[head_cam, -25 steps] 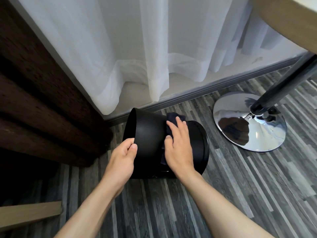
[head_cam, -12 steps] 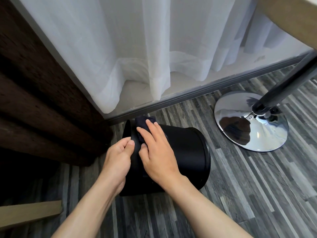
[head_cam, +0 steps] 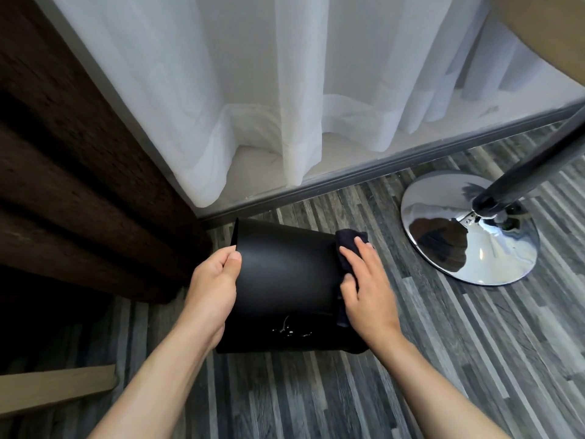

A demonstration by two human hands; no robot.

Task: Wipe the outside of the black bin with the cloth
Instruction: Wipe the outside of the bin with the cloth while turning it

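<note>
The black bin (head_cam: 285,280) lies on its side on the grey plank floor, its open mouth facing left. My left hand (head_cam: 212,286) grips the rim at the mouth, thumb on the outer wall. A dark cloth (head_cam: 348,243) is pressed against the bin's right end, near the base, under my right hand (head_cam: 367,280), whose fingers lie flat over it. A few pale smudges show low on the bin's side.
A chrome round table base (head_cam: 468,226) with a dark pole stands to the right of the bin. White sheer curtains (head_cam: 285,90) hang behind it, and a dark brown drape (head_cam: 79,153) to the left. A wooden plank (head_cam: 53,388) lies at lower left.
My right hand has slid the cloth along the bin's side from the mouth end to the base end. The bin has turned a little under my left hand.
</note>
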